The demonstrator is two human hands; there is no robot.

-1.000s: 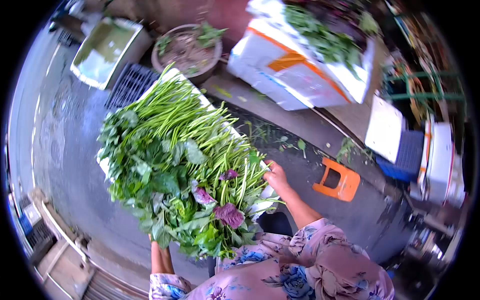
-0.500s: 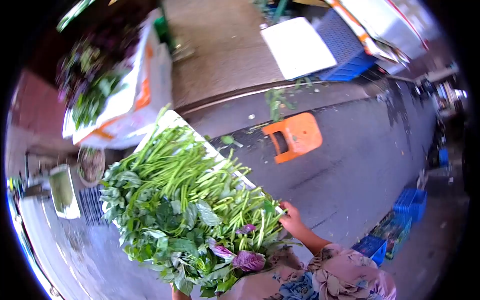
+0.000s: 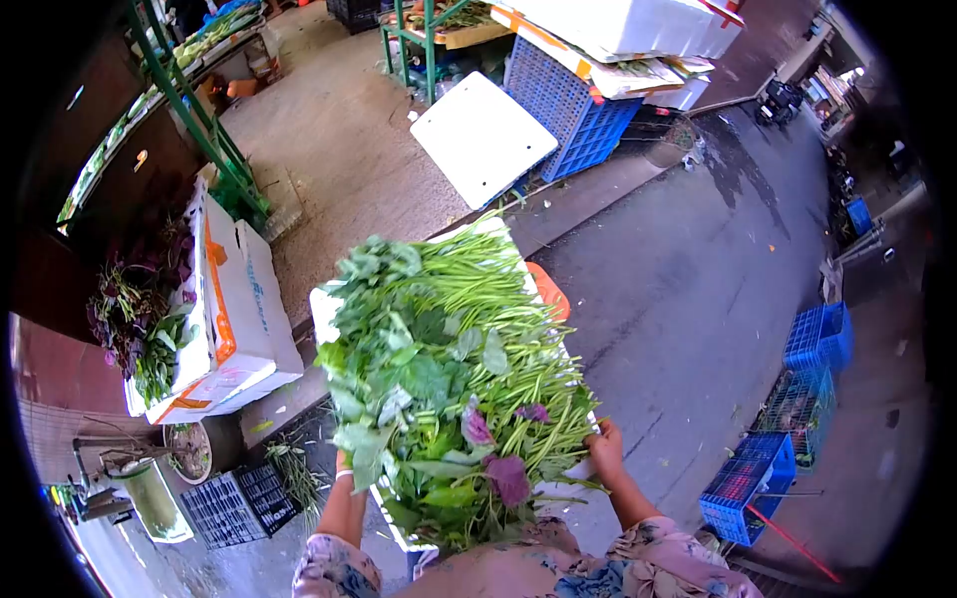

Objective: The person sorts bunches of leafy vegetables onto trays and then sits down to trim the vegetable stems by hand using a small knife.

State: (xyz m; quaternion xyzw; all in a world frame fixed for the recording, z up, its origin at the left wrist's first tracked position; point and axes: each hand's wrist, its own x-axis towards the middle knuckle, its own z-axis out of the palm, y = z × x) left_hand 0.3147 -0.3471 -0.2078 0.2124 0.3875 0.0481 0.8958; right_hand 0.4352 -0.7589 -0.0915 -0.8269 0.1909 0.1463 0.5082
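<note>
A wide white tray [image 3: 325, 317], tilted in view, carries a thick heap of leafy greens [image 3: 429, 359]. Their stems fan out toward the right edge, and purple leaves [image 3: 508, 480] lie near my body. My right hand [image 3: 604, 448] is closed around the tray's right edge, with the thumb side on top. On the opposite edge, my left hand [image 3: 344, 470] grips the tray, its fingers partly hidden under leaves. An orange stool [image 3: 550, 291] stands beyond the tray, largely covered by it.
White foam boxes [image 3: 254, 309] with purple-green vegetables stand at left. Ahead, a white board [image 3: 485, 140] leans by a blue crate [image 3: 568, 105] near green metal legs [image 3: 431, 55]. Black crates [image 3: 224, 508] lie lower left; blue baskets [image 3: 750, 488] line the right side of the wet road.
The view has swung, and the tray of greens now sits nearer the centre, in front of the orange stool. My left hand shows more fully at the tray's left edge.
</note>
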